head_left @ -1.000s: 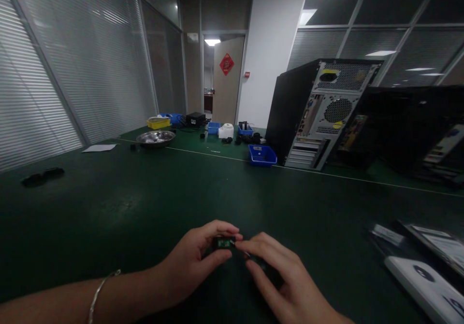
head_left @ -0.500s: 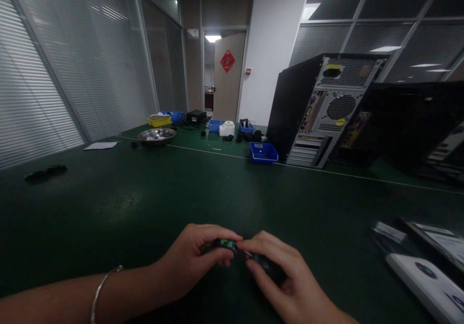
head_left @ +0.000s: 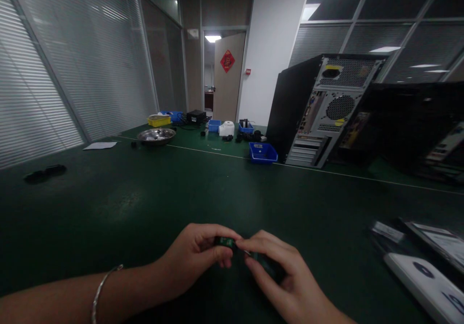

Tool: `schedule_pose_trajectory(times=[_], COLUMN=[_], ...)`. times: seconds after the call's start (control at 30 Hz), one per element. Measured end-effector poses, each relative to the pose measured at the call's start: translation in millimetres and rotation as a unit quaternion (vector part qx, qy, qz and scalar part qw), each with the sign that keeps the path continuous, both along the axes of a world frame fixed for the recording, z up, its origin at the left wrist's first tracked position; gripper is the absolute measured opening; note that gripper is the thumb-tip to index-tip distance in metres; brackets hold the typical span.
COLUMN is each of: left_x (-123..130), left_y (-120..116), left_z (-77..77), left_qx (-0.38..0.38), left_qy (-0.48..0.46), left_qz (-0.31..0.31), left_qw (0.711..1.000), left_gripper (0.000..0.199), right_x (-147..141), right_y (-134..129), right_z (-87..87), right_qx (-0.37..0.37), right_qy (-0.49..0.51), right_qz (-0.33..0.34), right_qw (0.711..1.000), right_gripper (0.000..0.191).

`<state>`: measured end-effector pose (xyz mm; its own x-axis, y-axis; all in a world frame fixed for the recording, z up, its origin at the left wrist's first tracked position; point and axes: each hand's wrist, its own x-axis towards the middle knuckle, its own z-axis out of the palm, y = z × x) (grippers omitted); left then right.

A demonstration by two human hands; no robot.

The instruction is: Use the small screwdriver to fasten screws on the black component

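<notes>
Between thumb and fingers, my left hand [head_left: 197, 251] grips a small green circuit board [head_left: 226, 242] with a dark edge or casing. My right hand [head_left: 281, 266] is closed around a slim screwdriver-like tool [head_left: 248, 253]; a thin metal shaft shows, and its dark handle is mostly hidden in the palm. The shaft points at the right end of the circuit board, where my right fingertips meet my left ones. Whether the tip touches the board cannot be made out. Both hands are just above the dark green table [head_left: 181, 193].
A white box [head_left: 424, 280] and hard drives [head_left: 438, 244] lie at the right. Farther back stand a computer tower [head_left: 326, 111], a blue bin [head_left: 263, 155], a metal bowl [head_left: 156, 136] and a yellow bin [head_left: 159, 121]. Dark parts [head_left: 45, 173] lie at the far left.
The hands stay in nearly the same place. The circuit board has tilted slightly, so its green face looks darker; both hands keep their hold.
</notes>
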<state>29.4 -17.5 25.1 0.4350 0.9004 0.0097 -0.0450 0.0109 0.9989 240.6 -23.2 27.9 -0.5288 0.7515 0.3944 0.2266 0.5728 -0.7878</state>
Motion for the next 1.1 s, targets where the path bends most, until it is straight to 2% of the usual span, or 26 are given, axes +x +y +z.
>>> schedule_pose_trajectory(times=[0.17,0.3,0.4,0.53,0.63,0.73,0.97,1.1], left_x=[0.8,0.9,1.3,2.1,2.2,1.9,0.1,2.3], left_y=[0.8,2.8,2.1,-1.7,-2.5,0.5,4.8,2.1], left_z=[-0.4,0.9,2.3,0.7,-2.2,-4.5,-2.8,-0.2], left_qx=[-0.004,0.021,0.02,0.008,0.006,-0.002,0.017,-0.012], left_qy=[-0.038,-0.047,-0.034,-0.086,-0.109,-0.108,-0.05,-0.093], left_qz=[0.015,-0.007,-0.005,-0.013,-0.025,-0.02,0.019,0.003], left_qw=[0.999,0.999,0.999,0.996,0.994,0.994,0.998,0.996], left_gripper=[0.022,0.019,0.021,0.035,0.026,0.021,0.008,0.033], right_x=[2.6,4.2,2.6,-0.3,-1.0,-0.7,1.0,1.5], right_y=[0.3,-0.5,-1.8,-2.7,-2.5,-2.5,-4.5,-4.6], right_z=[0.5,0.4,2.5,4.1,3.1,2.8,2.1,-0.8], right_qx=[0.02,0.048,0.049,0.029,0.015,0.01,0.03,0.037], right_qy=[-0.019,-0.012,-0.007,0.006,0.017,0.013,-0.025,-0.021], right_qz=[-0.025,-0.055,-0.03,0.029,0.052,0.047,-0.006,-0.014], right_qw=[0.999,0.997,0.998,0.999,0.998,0.999,0.999,0.999], right_gripper=[0.031,0.036,0.036,0.038,0.039,0.037,0.037,0.038])
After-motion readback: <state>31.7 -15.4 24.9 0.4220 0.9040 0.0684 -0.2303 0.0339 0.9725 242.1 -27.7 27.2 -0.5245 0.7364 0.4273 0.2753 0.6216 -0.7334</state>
